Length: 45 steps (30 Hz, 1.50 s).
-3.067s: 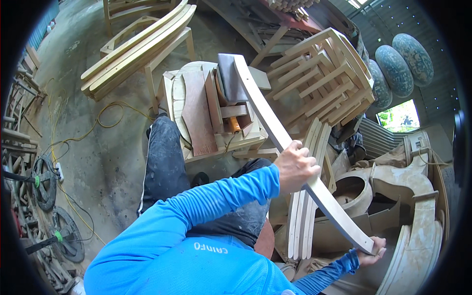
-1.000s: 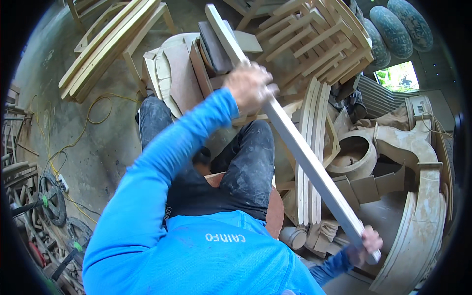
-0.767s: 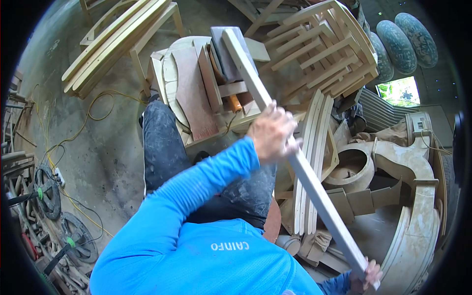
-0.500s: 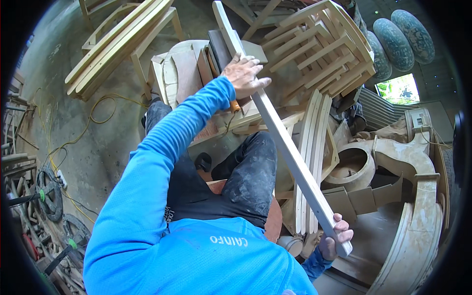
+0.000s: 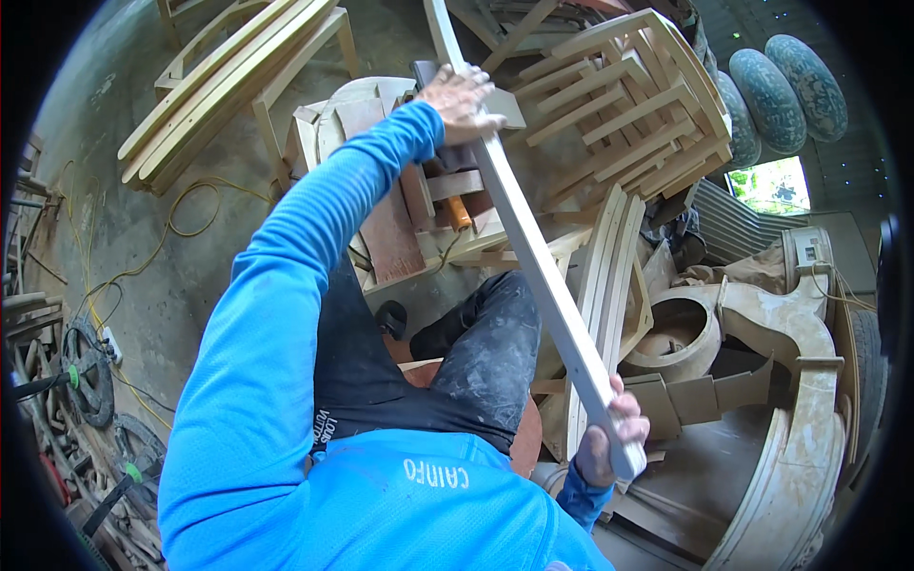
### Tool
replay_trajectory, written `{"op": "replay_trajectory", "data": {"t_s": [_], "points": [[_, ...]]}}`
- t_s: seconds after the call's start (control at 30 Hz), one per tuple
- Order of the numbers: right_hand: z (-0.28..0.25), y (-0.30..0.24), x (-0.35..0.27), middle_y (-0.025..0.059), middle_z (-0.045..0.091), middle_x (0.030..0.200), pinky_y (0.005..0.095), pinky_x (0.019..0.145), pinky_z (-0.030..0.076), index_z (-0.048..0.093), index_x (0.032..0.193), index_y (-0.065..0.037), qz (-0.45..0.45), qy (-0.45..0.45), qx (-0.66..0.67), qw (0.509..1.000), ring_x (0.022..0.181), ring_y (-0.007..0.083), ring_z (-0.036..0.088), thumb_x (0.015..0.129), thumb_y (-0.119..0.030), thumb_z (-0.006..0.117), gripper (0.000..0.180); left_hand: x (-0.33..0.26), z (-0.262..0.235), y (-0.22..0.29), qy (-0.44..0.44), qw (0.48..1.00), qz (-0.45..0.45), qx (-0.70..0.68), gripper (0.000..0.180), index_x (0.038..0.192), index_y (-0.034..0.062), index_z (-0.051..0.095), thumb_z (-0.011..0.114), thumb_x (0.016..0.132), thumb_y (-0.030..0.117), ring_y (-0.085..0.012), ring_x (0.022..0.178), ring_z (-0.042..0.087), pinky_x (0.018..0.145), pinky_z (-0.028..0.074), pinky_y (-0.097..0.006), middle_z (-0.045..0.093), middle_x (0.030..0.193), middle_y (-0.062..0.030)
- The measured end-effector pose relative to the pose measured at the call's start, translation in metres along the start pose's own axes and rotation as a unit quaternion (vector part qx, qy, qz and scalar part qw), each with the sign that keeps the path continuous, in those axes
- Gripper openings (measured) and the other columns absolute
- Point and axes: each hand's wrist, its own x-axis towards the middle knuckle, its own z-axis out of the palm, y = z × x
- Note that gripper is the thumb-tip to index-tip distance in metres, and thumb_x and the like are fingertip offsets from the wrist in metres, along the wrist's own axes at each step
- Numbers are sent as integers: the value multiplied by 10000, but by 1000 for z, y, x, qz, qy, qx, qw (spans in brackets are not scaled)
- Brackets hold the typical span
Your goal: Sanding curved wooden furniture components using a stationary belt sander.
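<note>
A long pale wooden slat (image 5: pixel 533 257) runs diagonally from the top centre down to the lower right, over my dark-trousered knees. My left hand (image 5: pixel 463 95), at the end of a blue sleeve, lies over the slat near its far end with the fingers wrapped across it. My right hand (image 5: pixel 609 440) grips the slat's near end at the lower right. Whether anything sits between my left palm and the wood is hidden.
A low wooden bench (image 5: pixel 409 219) with boards and offcuts stands in front of me. Curved wooden rails (image 5: pixel 228 86) lie at the upper left, stacked slatted frames (image 5: pixel 619 95) at the upper right, carved pale parts (image 5: pixel 790 343) at the right. A yellow cable (image 5: pixel 181 228) crosses the floor.
My left hand has slid back and forth along the slat and now sits higher, near its far end. The slat has shifted slightly with it. My right hand keeps the near end.
</note>
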Motion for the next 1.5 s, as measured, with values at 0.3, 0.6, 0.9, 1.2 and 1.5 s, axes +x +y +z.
{"op": "replay_trajectory", "data": {"t_s": [0.3, 0.6, 0.9, 1.2, 1.5], "points": [[-166, -121, -22, 120, 581, 1186, 559, 1084, 462, 546, 1045, -129, 9, 41, -97, 994, 1199, 403, 611, 813, -120, 797, 341, -89, -7, 134, 113, 983, 98, -105, 861, 1142, 1, 725, 481, 917, 796, -379, 1227, 570, 1171, 338, -525, 677, 1167, -230], [-295, -276, 26, 93, 678, 998, 379, 982, 492, 671, 913, -36, -129, 334, -157, 920, 989, 219, 636, 869, -166, 681, 138, -159, -51, 253, 235, 906, 164, -312, 705, 875, 33, 709, 591, 900, 727, -319, 970, 607, 1143, 359, -499, 633, 872, -137], [-207, -94, 58, 25, 639, 839, 408, 1065, 527, 626, 800, -73, 73, 372, 15, 925, 896, 180, 637, 883, -139, 678, 119, -83, -9, 155, 189, 951, 120, -212, 683, 823, 50, 743, 490, 989, 662, -316, 978, 643, 1223, 272, -554, 664, 840, -135], [-100, 34, 125, 61, 697, 1045, 442, 1044, 547, 662, 1037, -78, 81, 255, 217, 939, 1059, 220, 672, 1016, -261, 672, 185, 10, -32, 34, -14, 995, -62, -81, 854, 1490, 91, 524, 279, 1002, 749, -329, 1544, 254, 1265, 21, -632, 392, 1608, -148], [53, 115, 170, 84, 685, 1151, 473, 1109, 510, 627, 1060, -112, -23, 173, 196, 965, 1203, 275, 649, 977, -122, 721, 127, 20, -25, -2, -7, 986, -130, -105, 704, 1594, 157, 403, 304, 1055, 600, -327, 1612, 59, 1261, -41, -642, 234, 1717, -87]]}}
